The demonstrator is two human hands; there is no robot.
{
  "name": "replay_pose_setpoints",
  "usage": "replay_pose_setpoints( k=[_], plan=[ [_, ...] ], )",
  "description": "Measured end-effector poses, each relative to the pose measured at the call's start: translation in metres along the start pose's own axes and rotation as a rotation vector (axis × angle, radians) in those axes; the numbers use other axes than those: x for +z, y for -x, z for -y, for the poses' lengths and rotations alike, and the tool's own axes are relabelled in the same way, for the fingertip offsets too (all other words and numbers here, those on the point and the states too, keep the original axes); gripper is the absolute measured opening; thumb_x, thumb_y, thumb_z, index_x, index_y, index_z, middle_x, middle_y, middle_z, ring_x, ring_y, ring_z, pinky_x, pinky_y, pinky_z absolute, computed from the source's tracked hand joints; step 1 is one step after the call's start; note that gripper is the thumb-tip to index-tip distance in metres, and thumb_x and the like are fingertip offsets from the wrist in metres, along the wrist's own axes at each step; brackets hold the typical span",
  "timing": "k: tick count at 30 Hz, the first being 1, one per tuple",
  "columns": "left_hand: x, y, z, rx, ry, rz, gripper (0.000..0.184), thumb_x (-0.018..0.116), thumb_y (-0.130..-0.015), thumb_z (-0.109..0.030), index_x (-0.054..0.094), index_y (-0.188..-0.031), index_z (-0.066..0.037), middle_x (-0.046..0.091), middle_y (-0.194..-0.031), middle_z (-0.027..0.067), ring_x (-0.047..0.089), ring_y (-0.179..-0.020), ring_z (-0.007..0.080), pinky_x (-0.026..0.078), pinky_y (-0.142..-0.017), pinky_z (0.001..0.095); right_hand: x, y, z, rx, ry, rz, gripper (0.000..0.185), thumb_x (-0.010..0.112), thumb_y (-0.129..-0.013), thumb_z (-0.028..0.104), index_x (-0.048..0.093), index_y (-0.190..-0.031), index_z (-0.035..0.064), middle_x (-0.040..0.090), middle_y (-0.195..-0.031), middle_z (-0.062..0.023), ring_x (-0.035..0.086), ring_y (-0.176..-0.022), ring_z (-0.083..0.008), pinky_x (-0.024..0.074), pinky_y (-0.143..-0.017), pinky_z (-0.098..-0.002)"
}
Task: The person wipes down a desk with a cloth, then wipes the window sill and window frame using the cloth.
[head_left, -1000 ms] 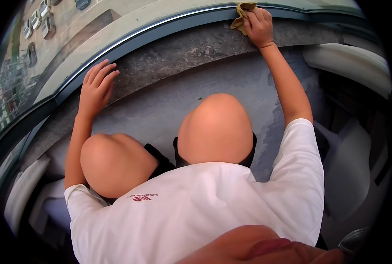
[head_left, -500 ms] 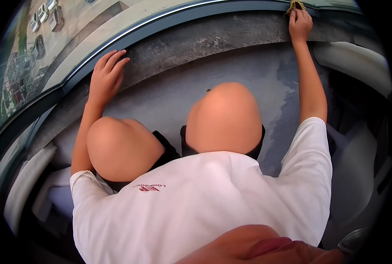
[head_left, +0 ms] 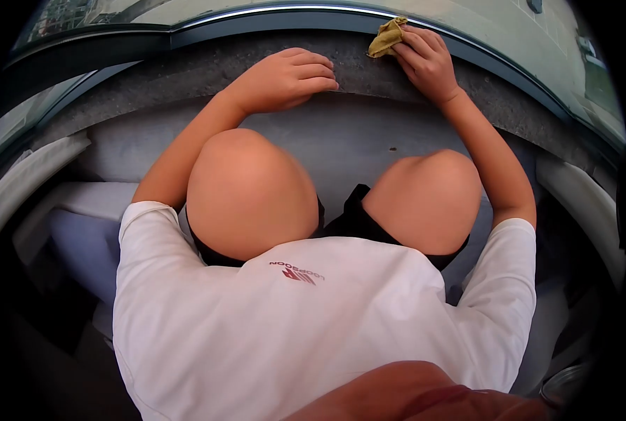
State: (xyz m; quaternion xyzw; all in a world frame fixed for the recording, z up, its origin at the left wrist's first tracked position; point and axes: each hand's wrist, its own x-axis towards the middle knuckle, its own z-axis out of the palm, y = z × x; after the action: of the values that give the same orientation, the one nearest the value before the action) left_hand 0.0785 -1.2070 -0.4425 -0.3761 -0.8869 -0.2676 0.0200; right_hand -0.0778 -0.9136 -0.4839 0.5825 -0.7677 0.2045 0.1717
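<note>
A crumpled yellow-green cloth (head_left: pixel 385 40) is pinched in the fingers of my right hand (head_left: pixel 429 64). It lies at the lower window frame, above the dark grey stone sill (head_left: pixel 355 81). My left hand (head_left: pixel 285 78) rests loosely over the sill to the left, its fingers a little bent and nothing visible in them. The left palm faces down and is hidden. A gap of bare sill separates the two hands.
Along the top runs the window frame (head_left: pixel 278 19), with paved ground outside behind the glass. Below the sill is a grey wall (head_left: pixel 348 130) with a small dark speck. My knees (head_left: pixel 249 189) are bent close to it. Pale curtain-like material (head_left: pixel 32 175) hangs at both sides.
The view has turned to the right. My right hand has drawn the cloth closer to my left hand. The left fingers, spread before, are now nearer together and bent.
</note>
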Motion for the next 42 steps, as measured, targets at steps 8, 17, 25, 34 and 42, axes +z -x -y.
replay_pose_setpoints(
  k=[8, 17, 25, 34, 42],
  plan=[
    [0.002, 0.030, -0.008, -0.008, 0.290, 0.024, 0.022, 0.068, -0.086, -0.009, 0.067, -0.107, -0.013, 0.066, -0.089, 0.0019, 0.064, -0.084, 0.0241, 0.050, -0.077, 0.0389, 0.048, -0.097, 0.048, -0.196, 0.001, 0.182, 0.026, 0.067, -0.083, 0.013, 0.069, -0.109, 0.0089, 0.066, -0.122, -0.0039, 0.061, -0.116, -0.0214, 0.0460, -0.103, -0.0366],
    [-0.016, 0.084, -0.018, -0.088, 0.145, -0.004, 0.016, 0.067, -0.088, -0.016, 0.066, -0.104, -0.014, 0.065, -0.088, 0.0012, 0.064, -0.082, 0.0237, 0.050, -0.075, 0.0382, 0.077, -0.173, 0.106, -0.311, 0.017, 0.271, 0.035, 0.062, -0.084, 0.011, 0.066, -0.117, 0.0032, 0.065, -0.127, -0.0094, 0.055, -0.126, -0.0246, 0.0421, -0.109, -0.0383],
    [-0.089, 0.296, -0.061, -0.625, -0.095, 0.203, 0.013, 0.065, -0.090, -0.017, 0.066, -0.103, -0.014, 0.067, -0.089, 0.0038, 0.065, -0.088, 0.0252, 0.051, -0.078, 0.0409, 0.077, -0.184, 0.116, -0.276, -0.097, 0.107, 0.021, 0.069, -0.081, 0.011, 0.071, -0.102, 0.0068, 0.069, -0.115, -0.0064, 0.064, -0.113, -0.0245, 0.0523, -0.096, -0.0377],
    [-0.224, 0.543, -0.164, -1.599, 0.029, -0.468, 0.024, 0.056, -0.099, -0.024, 0.070, -0.105, -0.005, 0.072, -0.093, 0.0028, 0.063, -0.082, 0.0125, 0.049, -0.071, 0.0293, 0.040, -0.223, 0.132, -0.354, -0.503, 0.225, 0.022, 0.071, -0.081, -0.002, 0.068, -0.103, -0.0001, 0.069, -0.116, -0.0147, 0.065, -0.112, -0.0341, 0.0524, -0.095, -0.0424],
    [-0.241, 0.484, -0.047, -1.392, 0.265, -0.188, 0.031, 0.056, -0.100, -0.036, 0.068, -0.104, -0.007, 0.070, -0.094, 0.0033, 0.064, -0.089, 0.0157, 0.050, -0.082, 0.0331, 0.056, -0.335, 0.262, -0.194, -0.968, 0.357, 0.027, 0.067, -0.086, -0.004, 0.066, -0.113, -0.0023, 0.069, -0.112, -0.0170, 0.067, -0.103, -0.0343, 0.0519, -0.091, -0.0371]
  ],
)
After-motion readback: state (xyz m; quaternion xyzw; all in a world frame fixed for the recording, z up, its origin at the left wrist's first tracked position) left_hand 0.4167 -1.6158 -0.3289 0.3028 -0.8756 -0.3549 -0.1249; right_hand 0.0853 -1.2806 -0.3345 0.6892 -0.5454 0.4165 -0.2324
